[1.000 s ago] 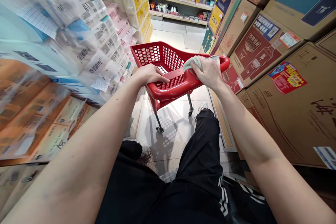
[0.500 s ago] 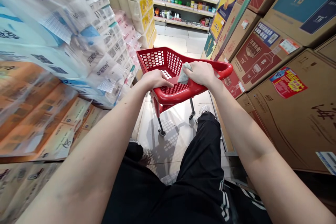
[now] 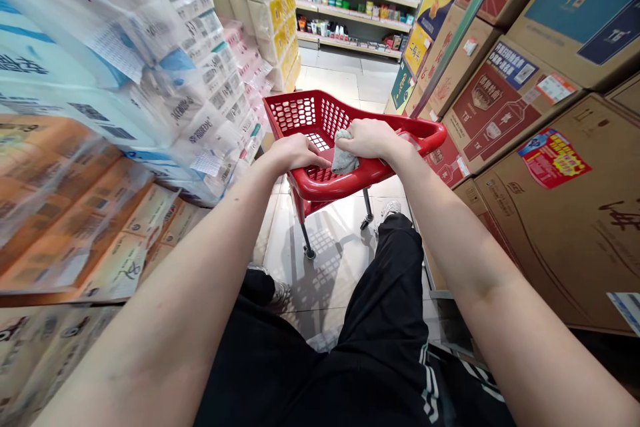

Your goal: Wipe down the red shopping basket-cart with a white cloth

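Note:
A red plastic shopping basket [image 3: 305,110] on thin wheeled legs stands in the aisle in front of me. My left hand [image 3: 296,150] grips its near rim, fingers curled over the edge. My right hand [image 3: 367,138] presses a grey cloth [image 3: 344,157] against the same rim, close to my left hand, fingers closed over the cloth. The inside of the basket looks bare where it shows.
Stacked packs of tissue paper [image 3: 125,80] wall the left side. Large cardboard cartons [image 3: 550,167] are piled on the right. A tiled aisle [image 3: 340,73] runs ahead to shelves of bottles [image 3: 365,7]. My black trousers and shoes show below.
My right hand has slid the cloth leftwards along the basket rim, from its right corner to beside my left hand. The left hand keeps its grip.

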Tool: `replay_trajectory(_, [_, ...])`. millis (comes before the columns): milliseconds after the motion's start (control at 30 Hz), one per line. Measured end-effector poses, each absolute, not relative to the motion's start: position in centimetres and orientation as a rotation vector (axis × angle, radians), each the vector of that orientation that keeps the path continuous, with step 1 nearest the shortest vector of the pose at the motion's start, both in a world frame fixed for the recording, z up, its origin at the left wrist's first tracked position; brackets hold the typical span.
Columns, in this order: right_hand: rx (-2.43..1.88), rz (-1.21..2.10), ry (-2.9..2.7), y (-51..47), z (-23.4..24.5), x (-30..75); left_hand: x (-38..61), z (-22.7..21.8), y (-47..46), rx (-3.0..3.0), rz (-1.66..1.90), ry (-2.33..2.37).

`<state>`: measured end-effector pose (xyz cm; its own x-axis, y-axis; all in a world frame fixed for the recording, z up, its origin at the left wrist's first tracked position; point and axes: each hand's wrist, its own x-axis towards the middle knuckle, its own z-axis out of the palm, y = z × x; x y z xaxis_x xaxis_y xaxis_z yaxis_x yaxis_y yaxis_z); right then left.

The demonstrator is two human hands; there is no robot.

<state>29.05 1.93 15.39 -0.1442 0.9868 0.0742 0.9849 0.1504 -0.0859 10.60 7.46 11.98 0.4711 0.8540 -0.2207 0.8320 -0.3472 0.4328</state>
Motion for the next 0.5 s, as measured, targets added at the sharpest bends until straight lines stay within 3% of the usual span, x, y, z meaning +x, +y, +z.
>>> replay_trajectory(500, [-1.912, -0.078, -2.198, -0.2, 15.5, 29.1, 10.7, 12.1, 7.4, 2.218, 0.079, 1.386])
